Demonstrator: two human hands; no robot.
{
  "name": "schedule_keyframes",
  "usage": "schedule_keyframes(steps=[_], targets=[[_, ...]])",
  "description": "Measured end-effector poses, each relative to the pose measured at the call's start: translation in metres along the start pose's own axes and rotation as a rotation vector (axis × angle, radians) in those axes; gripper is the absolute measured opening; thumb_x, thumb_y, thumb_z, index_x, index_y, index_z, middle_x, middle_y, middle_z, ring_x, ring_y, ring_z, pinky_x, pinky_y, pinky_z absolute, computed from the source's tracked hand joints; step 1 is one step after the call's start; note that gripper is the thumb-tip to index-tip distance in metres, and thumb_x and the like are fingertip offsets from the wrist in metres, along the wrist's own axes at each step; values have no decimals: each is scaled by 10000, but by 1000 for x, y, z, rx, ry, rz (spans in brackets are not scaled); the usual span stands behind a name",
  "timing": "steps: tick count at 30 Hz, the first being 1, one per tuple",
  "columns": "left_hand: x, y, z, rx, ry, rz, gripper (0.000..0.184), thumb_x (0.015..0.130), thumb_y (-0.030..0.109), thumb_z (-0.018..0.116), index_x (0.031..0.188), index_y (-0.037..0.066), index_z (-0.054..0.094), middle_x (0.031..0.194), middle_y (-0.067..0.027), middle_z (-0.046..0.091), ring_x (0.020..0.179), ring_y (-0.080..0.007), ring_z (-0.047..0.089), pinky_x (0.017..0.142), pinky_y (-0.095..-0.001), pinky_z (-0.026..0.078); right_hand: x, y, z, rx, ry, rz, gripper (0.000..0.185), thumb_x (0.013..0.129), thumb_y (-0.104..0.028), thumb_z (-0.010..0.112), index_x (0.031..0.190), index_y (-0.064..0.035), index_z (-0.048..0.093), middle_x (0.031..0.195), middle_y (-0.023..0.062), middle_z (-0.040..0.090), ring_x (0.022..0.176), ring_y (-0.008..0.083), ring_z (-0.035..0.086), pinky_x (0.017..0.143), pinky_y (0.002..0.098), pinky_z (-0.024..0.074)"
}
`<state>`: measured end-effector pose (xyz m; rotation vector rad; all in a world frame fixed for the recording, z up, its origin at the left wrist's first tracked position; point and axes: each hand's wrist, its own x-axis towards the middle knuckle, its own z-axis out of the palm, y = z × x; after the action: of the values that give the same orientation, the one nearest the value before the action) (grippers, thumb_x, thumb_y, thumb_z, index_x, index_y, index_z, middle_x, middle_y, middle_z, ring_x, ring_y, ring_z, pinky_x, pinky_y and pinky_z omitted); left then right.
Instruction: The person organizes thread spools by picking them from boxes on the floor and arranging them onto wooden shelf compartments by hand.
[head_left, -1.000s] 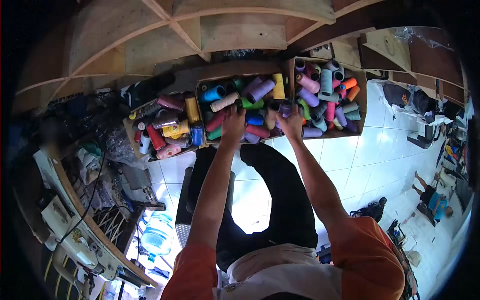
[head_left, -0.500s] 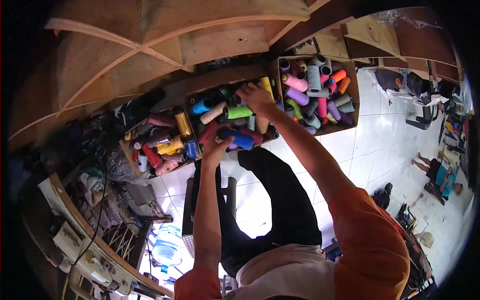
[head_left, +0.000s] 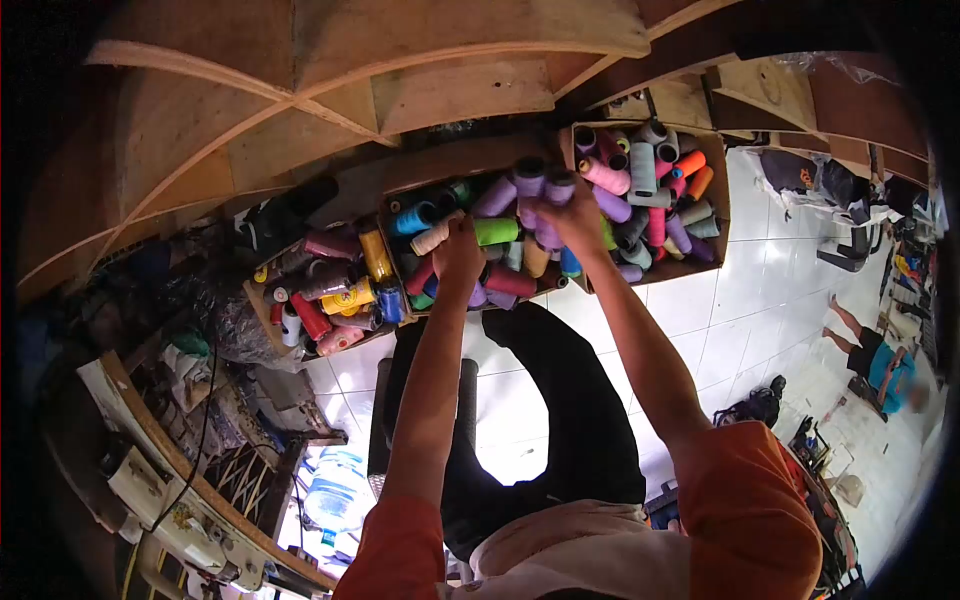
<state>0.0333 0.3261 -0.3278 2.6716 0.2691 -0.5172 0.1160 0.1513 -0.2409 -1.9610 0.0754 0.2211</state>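
Floor gleams. Right hand clasps a purple spool; left hand, grip unclear, is left of a sideways green spool.

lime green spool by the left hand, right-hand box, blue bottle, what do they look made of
Lime green spool: probably wound thread, smooth, judging by its even coloured body.
Right-hand box: likely cardboard, matt brown, with thin flat walls.
Blue bottle: seemingly clear, glossy plastic, since light shows through its body.
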Motion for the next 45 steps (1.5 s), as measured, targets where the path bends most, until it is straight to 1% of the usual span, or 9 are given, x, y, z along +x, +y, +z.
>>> schedule_keyframes(steps=[4, 10, 15, 22, 24, 27, 33, 38, 45], targets=[[10, 1, -3, 92, -1, 78, 311, 735, 147, 645, 1031, 72, 581, 1075, -94, 551, 939, -286, 627, 765, -389, 547, -13, -7, -22, 232, -7, 130, 426, 670, -129, 786, 1025, -10, 583, 908, 60, 657, 781, 136, 601, 722, 305, 490], [-23, -17, -52, -210, -27, 65, 321, 754, 213, 693, 1022, 46, 642, 928, -77, 654, 759, -237, 649, 714, -339, 529, -36, -50, -37, 655, -115, 324, 436, 717, -43, 729, 1111, -15, 545, 965, 54, 623, 875, 174, 612, 796, 323, 491], [-100, -1, -186, -1338, -313, -269, 476, 790, 291, 714, 1168, 23, 604, 822, -25, 639, 623, -77, 546, 553, -252, 465, -57, -142, -31, 660, -291, 389, 462, 683, -71, 770, 1092, 6, 569, 966, 80, 645, 866, 163, 616, 818, 311, 490], [-165, 1, -301, -1640, -235, -96, 489, 861, 307, 617, 1235, 9, 515, 908, -44, 599, 587, -127, 567, 505, -254, 472, -97, -314, -11, 371, -487, 85, 673, 663, -207, 821, 1202, 15, 484, 1101, 104, 594, 1004, 189, 568, 887, 308, 449], [-186, 1, -330, -1799, -219, -49, 506, 871, 309, 600, 1265, 17, 476, 973, -58, 592, 645, -132, 584, 521, -265, 488, -103, -347, -3, 148, -407, -97, 758, 638, -329, 824, 1219, 10, 473, 1136, 133, 580, 1050, 231, 550, 908, 321, 425], [-209, -4, -349, -1936, -204, 49, 648, 849, 346, 620, 1361, 66, 338, 1115, -85, 540, 827, -179, 600, 569, -317, 527, -122, -400, 4, 113, -492, -228, 651, 663, -246, 820, 1187, -8, 516, 1107, 108, 579, 1015, 196, 546, 915, 313, 420], [-260, -38, -398, -1880, -219, 124, 885, 708, 421, 745, 1382, 100, 269, 1154, -105, 510, 899, -239, 595, 590, -365, 549, -158, -485, 28, 29, -637, -225, 705, 669, -342, 801, 1197, 17, 504, 1116, 137, 591, 1045, 227, 544, 925, 308, 400], [-283, -57, -454, -1830, -185, 119, 847, 679, 301, 750, 1357, 80, 293, 1122, -121, 530, 869, -243, 605, 602, -371, 547, -171, -528, 57, -79, -716, -282, 653, 696, -362, 779, 1171, 7, 525, 1054, 97, 612, 959, 181, 566, 865, 291, 432], [-289, -106, -488, -2016, 18, 225, 798, 664, 311, 725, 1306, 19, 352, 1099, -143, 551, 917, -258, 605, 777, -383, 524, -157, -585, 91, 424, -674, -7, 424, 763, -335, 747, 1013, -53, 552, 848, 3, 580, 752, 111, 553, 681, 259, 457]])
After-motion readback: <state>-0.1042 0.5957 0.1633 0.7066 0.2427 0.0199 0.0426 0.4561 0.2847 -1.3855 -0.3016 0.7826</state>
